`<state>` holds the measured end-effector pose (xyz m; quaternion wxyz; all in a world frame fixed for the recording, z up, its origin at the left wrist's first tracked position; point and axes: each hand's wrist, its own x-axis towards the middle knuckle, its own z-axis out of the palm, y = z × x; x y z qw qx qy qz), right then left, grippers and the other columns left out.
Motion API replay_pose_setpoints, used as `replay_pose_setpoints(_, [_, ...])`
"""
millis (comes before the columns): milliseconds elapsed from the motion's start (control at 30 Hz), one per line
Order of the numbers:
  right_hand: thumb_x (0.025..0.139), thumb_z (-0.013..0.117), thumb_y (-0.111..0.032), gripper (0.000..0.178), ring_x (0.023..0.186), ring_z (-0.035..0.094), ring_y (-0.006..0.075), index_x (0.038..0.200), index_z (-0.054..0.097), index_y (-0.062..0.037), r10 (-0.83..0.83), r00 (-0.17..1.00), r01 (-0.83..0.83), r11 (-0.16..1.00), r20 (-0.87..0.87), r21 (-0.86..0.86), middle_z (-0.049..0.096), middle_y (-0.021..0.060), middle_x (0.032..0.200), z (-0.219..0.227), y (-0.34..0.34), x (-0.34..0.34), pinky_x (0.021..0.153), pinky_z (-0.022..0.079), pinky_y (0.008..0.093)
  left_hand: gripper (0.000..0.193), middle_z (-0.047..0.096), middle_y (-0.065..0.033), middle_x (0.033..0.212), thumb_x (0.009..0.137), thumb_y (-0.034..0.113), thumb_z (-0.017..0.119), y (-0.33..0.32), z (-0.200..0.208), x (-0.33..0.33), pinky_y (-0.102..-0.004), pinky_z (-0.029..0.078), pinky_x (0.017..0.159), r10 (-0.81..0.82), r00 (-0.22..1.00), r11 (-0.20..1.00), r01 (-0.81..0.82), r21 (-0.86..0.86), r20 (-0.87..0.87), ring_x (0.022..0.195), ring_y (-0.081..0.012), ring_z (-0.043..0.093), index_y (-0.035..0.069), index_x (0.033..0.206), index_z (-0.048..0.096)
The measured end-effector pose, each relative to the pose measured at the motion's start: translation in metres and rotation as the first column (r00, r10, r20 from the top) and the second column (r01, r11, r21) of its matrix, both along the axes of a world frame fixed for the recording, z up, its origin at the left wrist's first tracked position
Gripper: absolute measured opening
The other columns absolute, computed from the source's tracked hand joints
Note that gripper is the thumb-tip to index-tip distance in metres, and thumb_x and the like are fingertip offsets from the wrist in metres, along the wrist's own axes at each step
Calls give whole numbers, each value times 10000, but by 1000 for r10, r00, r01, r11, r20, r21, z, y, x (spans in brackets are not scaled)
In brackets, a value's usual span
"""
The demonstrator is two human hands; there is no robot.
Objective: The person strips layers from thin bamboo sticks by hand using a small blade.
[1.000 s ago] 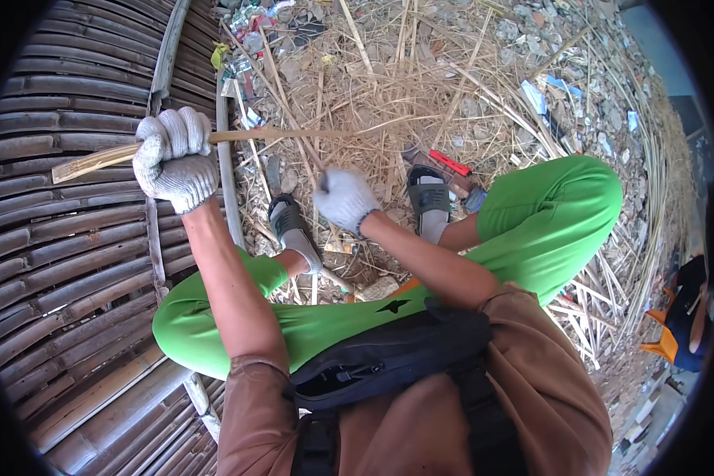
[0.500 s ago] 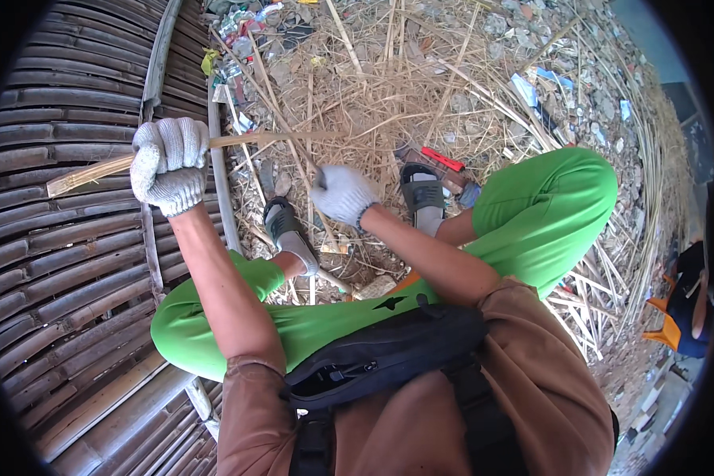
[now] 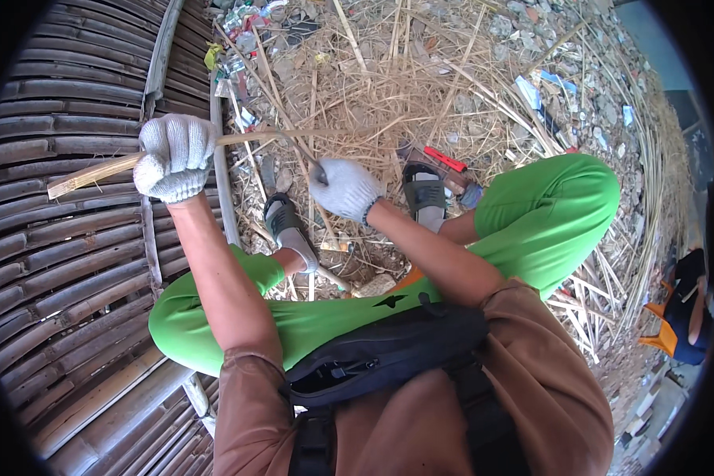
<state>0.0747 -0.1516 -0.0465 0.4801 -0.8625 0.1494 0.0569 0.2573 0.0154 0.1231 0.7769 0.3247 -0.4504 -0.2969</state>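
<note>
My left hand (image 3: pixel 174 157), in a grey knit glove, is closed around a long split bamboo strip (image 3: pixel 87 174) that runs from the left across toward the centre. My right hand (image 3: pixel 345 189), also gloved, grips a thin dark tool handle; its blade end is hidden among the straw, so I cannot tell what kind of tool it is. Both hands hover above my sandalled feet (image 3: pixel 285 226) and green trouser legs (image 3: pixel 547 214).
A curved woven bamboo panel (image 3: pixel 63 262) fills the left side. Loose bamboo strips, straw and rubble (image 3: pixel 420 87) cover the ground ahead. A red-handled tool (image 3: pixel 446 159) lies by my right foot. Another person (image 3: pixel 690 301) crouches at the far right edge.
My left hand has shifted slightly with the bamboo strip, and my right hand has moved a little toward the centre. Both grips are unchanged.
</note>
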Motion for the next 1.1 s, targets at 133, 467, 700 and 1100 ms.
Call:
replay_pose_setpoints(133, [923, 640, -335, 270, 859, 733, 417, 979, 678, -73, 55, 981, -34, 993, 185, -114, 729, 226, 859, -11, 8, -18, 769, 579, 527, 401, 481, 74, 525, 846, 227, 788, 9, 2, 0, -285, 396, 501, -12, 1000, 1000, 12, -11, 11, 441, -100, 429, 203, 606, 468])
replay_pose_setpoints(467, [891, 623, -334, 311, 857, 734, 436, 1007, 715, -61, 88, 995, -81, 989, 56, -126, 754, 221, 942, 25, 14, -16, 782, 590, 548, 391, 497, 73, 522, 837, 196, 780, 20, -15, -6, -269, 379, 473, -21, 1000, 996, 22, -81, 5, 422, -102, 433, 210, 611, 461])
replay_pose_setpoints(700, [922, 600, -334, 434, 956, 754, 415, 1248, 721, -73, 53, 977, -81, 988, -204, -134, 758, 261, 1085, -65, -52, -38, 831, 607, 513, 404, 479, 53, 507, 810, 204, 823, -6, -4, -15, -289, 324, 435, -79, 997, 995, 80, -62, 20, 401, -119, 393, 196, 608, 473])
replay_pose_setpoints(1100, [926, 598, -352, 328, 815, 737, 441, 998, 722, -56, -65, 998, 64, 988, -5, -140, 741, 259, 877, -63, -12, -17, 744, 592, 543, 416, 489, 70, 506, 800, 173, 826, -5, 1, -8, -248, 347, 428, -126, 992, 991, 127, -45, 22, 404, -83, 430, 204, 585, 472])
